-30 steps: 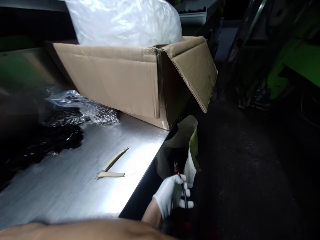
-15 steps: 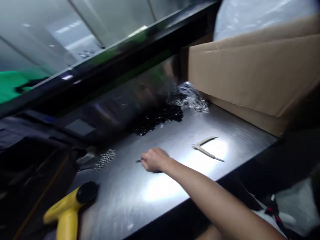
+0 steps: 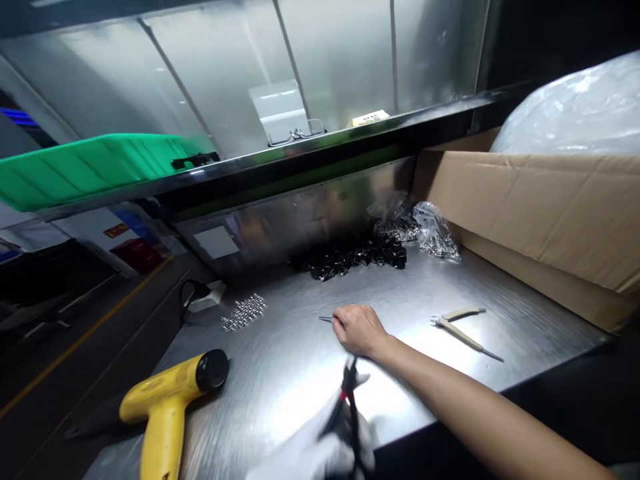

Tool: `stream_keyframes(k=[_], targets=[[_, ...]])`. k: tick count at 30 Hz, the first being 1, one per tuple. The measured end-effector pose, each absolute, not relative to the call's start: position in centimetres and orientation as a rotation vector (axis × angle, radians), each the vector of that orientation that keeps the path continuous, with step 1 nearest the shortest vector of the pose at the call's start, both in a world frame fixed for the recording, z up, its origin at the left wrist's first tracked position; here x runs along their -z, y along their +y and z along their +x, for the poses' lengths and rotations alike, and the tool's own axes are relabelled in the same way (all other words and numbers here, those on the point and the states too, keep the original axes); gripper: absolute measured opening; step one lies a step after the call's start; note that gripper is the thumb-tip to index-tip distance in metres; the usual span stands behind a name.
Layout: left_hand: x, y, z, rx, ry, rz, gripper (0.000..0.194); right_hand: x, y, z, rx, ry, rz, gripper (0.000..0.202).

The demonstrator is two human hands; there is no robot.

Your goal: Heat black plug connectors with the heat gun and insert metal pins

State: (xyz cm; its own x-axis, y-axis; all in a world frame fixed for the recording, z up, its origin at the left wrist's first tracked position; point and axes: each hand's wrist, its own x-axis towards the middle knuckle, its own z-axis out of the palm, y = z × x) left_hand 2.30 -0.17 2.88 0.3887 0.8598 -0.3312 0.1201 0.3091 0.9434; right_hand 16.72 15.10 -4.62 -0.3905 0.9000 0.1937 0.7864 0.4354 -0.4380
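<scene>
Dark-handled pliers (image 3: pixel 345 395) with a red accent are in the gloved left hand (image 3: pixel 317 455), above the near edge of the metal table (image 3: pixel 273 370), tips pointing up and away. Gloved fingers wrap the handles; blurred, so exact finger placement unclear. Tips sit just below the bare right hand (image 3: pixel 359 330) in view; can't tell if they touch.

Right fingers are curled tight round a thin metal tool (image 3: pixel 325 319), tip poking out left, rest hidden. Right forearm comes in from the lower right and cuts across the table, so it lies between the dark pliers and the beige-handled pliers (image 3: pixel 463 336), which rest spread in a V.

Left side: yellow pistol-shaped tool (image 3: pixel 165 397) with black round end takes up the near left; small metal parts (image 3: pixel 245 312) in a patch beyond it, white socket block (image 3: pixel 207 296) beside them.

Back: heap of black pieces (image 3: pixel 373 257), then clear bag of metal parts (image 3: pixel 436 233). Large cardboard box (image 3: pixel 540 207) blocks the right, plastic-wrapped bulk (image 3: pixel 575 110) bulging out. Green bin (image 3: pixel 100 167) on shelf above.
</scene>
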Motion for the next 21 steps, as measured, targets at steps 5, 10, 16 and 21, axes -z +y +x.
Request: stream_keyframes(k=[5,10,16,21], targets=[[-3.7,9.1,-1.6,-0.705,2.049,1.833,0.056,4.5,16.1,16.6,-0.307,-2.195,-1.505,0.029],[-0.5,13.7,-3.1,-0.340,2.434,1.886,0.048,3.3,19.8,16.0,-0.219,-2.134,-1.556,0.032],[2.3,13.3,-3.4,-0.373,2.494,1.967,0.045,1.6,24.9,14.7,-0.139,-2.135,-1.669,0.034],[2.3,13.7,-3.8,-0.369,2.485,1.884,0.045,1.6,24.4,15.4,-0.122,-2.262,-1.651,0.031]])
